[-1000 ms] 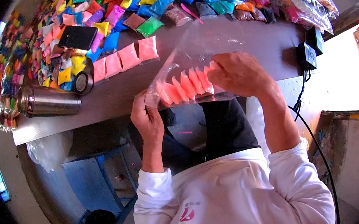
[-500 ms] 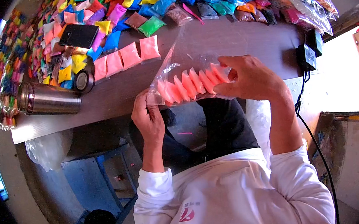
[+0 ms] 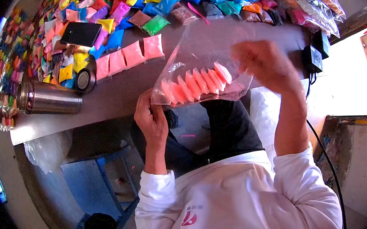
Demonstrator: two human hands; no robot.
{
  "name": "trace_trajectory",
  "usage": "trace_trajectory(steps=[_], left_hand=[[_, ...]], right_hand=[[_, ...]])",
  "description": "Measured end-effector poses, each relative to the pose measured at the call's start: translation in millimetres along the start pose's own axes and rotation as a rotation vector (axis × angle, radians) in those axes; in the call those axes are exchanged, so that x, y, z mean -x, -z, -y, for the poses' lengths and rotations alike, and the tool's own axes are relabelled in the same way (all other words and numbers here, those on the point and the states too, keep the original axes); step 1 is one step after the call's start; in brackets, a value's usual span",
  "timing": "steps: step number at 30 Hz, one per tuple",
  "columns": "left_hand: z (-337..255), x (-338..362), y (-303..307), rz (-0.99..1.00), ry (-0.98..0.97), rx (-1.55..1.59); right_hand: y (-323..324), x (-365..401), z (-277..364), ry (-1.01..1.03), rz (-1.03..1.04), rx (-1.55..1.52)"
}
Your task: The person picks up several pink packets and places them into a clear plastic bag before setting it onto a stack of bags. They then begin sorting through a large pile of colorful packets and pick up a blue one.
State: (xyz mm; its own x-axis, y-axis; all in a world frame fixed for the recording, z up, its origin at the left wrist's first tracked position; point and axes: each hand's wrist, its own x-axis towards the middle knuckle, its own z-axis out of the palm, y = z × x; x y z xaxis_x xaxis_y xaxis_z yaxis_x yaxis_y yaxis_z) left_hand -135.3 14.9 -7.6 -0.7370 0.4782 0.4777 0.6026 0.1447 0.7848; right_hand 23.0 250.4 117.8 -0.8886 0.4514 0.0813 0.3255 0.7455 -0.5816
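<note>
The location is a small packing workshop — a work table (image 3: 113, 88) carries a large heap of coloured packets (image 3: 158, 5). Filled clear bags (image 3: 315, 4) sit at its right end; bare, stained walls (image 3: 366, 153) enclose the area.

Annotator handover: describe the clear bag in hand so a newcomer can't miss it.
Find the dark table; at its near edge, the left hand grips the clear bag by its left end. Inside is one leaning row of pink packets, whereas the bulging bags at the table's far right show mixed colours.
</note>
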Motion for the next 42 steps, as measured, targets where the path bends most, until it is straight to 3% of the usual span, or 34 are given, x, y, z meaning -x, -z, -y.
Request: trace_trajectory(steps=[1,2,4,5,8,11,13,16,18,21,25,27,29,30,32,33,36,39,42], left_hand=[[-0.3,-0.2,0.0,-0.002,-0.005,-0.002],[-0.5,-1.0,-0.1,-0.005,-0.013,-0.005],[0.6,-1.3,-0.4,0.010,-0.001,-0.015],[1.7,-1.2,0.3,0.028,0.013,-0.027],[5.2,0.3,-0.5,0.001,-0.006,-0.010],[5.6,0.4,0.5,0.003,0.007,0.044],[-2.3,-0.8,0.1,-0.018,0.028,0.021],[-4.7,-2.2,1.0,0.001,0.053,0.028],[-0.6,-1.9,0.2,-0.005,0.035,0.052],[-2.0,-2.8,1.0,-0.003,0.013,0.037],[-4.8,-3.7,2.5,0.009,0.003,0.031],[-5.8,-3.0,2.3,0.011,-0.003,0.012],[-7.5,-3.0,1.2,0.014,0.071,0.018],[-5.3,-3.9,0.8,0.010,0.070,0.017],[-0.4,-0.7,1.5,0.009,-0.011,0.000],[-0.5,0.3,2.1,0.014,-0.008,-0.004],[-1.4,-2.9,0.6,-0.003,-0.019,0.024],[-1.0,-1.6,0.7,-0.022,-0.030,0.003],[-6.1,-3.7,3.4,0.021,0.030,0.027]], right_hand=[[10.5,-3.8,2.7,0.003,-0.153,-0.179],[18.2,-10.1,10.0,0.004,-0.153,-0.179],[28.3,-29.9,35.8,0.088,-0.492,-0.135],[28.4,-41.6,47.8,0.095,-0.492,-0.142],[10.4,-88.6,76.1,0.195,-0.426,0.000],[-36.7,-152.9,75.2,0.523,-0.178,0.139],[-59.0,-185.1,73.3,0.530,0.148,0.432],[-80.6,-197.7,72.4,0.607,0.212,0.417],[-88.1,-195.7,77.4,0.550,0.406,0.595],[-96.0,-181.1,80.6,0.437,0.417,0.542],[-112.8,-169.9,72.7,0.424,0.195,0.557],[-110.4,-170.6,65.6,0.475,0.210,0.536],[-105.6,-174.2,63.8,0.466,0.410,0.501],[-95.2,-172.5,75.3,0.469,0.409,0.502],[-71.4,-162.7,105.0,0.251,0.292,0.575],[-78.1,-168.7,98.1,0.249,0.295,0.569],[-104.1,-188.9,78.0,0.567,0.061,0.341],[-125.0,-192.0,85.2,0.655,0.125,0.512],[-146.5,-189.6,77.7,0.621,0.177,0.404]])
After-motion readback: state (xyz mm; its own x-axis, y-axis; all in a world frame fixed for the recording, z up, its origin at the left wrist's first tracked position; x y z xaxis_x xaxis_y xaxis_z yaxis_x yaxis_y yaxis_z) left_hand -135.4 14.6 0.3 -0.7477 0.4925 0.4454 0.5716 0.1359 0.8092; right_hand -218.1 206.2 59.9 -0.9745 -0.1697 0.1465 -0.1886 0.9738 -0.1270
